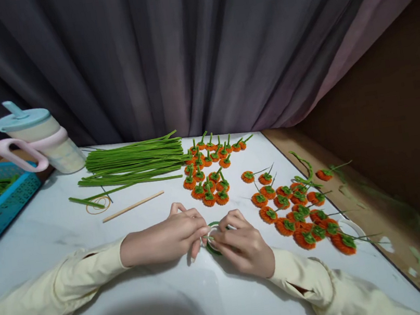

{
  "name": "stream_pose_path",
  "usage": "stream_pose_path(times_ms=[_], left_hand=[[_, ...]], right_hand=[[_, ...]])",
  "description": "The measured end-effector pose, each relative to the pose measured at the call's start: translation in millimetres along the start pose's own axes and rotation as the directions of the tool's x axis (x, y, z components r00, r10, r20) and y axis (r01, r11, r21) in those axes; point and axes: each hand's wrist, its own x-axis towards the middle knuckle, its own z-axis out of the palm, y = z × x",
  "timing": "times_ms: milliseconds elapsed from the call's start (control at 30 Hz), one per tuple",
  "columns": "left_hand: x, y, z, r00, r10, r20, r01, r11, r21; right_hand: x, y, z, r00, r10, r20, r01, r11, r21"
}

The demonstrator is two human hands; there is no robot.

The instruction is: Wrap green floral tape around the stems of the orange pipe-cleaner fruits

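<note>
My left hand (168,236) and my right hand (242,242) meet over the middle of the table, both closed with fingertips pinched together. Between them shows a thin pale-green strip (209,237), largely covered by the fingers. Just behind and below the fingertips is a dark green ring (212,224), like a roll of tape, partly hidden by my right hand. Nearest beyond the hands stands a group of small orange pumpkins (209,198) made of fuzzy pipe cleaner, with green stems. More orange pumpkins (285,226) with thin wire tails lie to the right.
A bundle of green pipe cleaners (134,155) lies at the back, with a wooden stick (133,207) and a rubber band (94,210) before it. A tumbler (61,148) and a blue basket (8,208) stand left. The table (167,295) ends at a curtain.
</note>
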Motion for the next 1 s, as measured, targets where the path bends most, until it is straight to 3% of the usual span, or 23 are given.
stream_pose_path(times_ms=[167,333,433,567,733,900,1000], left_hand=[[-0.1,-1.9,-0.2,0.99,0.139,0.039,-0.144,0.927,0.347],[0.3,-8.1,0.3,0.953,0.302,0.029,-0.278,0.83,0.483],[-0.5,-8.6,2.9,0.952,0.307,-0.008,-0.261,0.822,0.506],[-1.8,-6.7,7.3,0.966,0.257,-0.033,-0.21,0.852,0.479],[-0.2,-2.2,5.8,0.993,0.117,-0.003,-0.109,0.94,0.324],[2.2,1.4,-0.1,0.994,-0.002,0.109,-0.017,0.985,0.172],[2.3,0.4,-2.3,0.992,0.051,0.117,-0.076,0.971,0.226]], right_hand=[[4.7,-0.4,2.2,0.959,0.273,0.072,-0.282,0.925,0.254],[3.6,-0.4,3.7,0.941,0.31,0.139,-0.339,0.879,0.334],[1.9,0.5,5.3,0.969,0.232,0.089,-0.248,0.922,0.299],[0.4,4.3,6.2,1.0,0.017,0.002,-0.017,0.991,0.134],[0.2,7.5,5.3,0.973,-0.232,0.004,0.231,0.971,-0.067],[1.4,7.1,4.7,0.947,-0.319,0.028,0.318,0.93,-0.182],[0.6,7.8,4.6,0.958,-0.283,0.038,0.285,0.947,-0.148]])
